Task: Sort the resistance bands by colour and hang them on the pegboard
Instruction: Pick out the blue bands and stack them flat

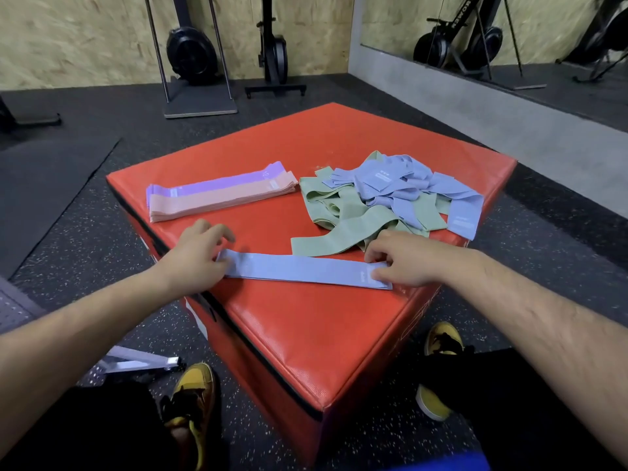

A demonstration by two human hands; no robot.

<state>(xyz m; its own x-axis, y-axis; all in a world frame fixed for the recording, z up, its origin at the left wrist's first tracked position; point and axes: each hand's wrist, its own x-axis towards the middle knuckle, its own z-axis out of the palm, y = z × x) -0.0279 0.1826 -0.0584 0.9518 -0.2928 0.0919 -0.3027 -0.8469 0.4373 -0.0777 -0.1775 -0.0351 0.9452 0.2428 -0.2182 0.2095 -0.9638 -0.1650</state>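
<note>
Flat blue band (299, 268) lies across the near part of the red box (306, 328). I read the left hand (200, 248) as pinching its left end with fingers curled, and the right hand (404, 263) as pinching the right end. Behind it are a neat pink stack (217, 202) touching a purple stack (221, 183), and right of them a tangled heap of green bands (343, 212) under blue bands (407, 188). Nothing blocks the hands. Rowing machines (190, 56) stand at the wall. "ROWER" shows in the mirror (390, 22), "10" on the purple stack; the blue labels are too small to read.
</note>
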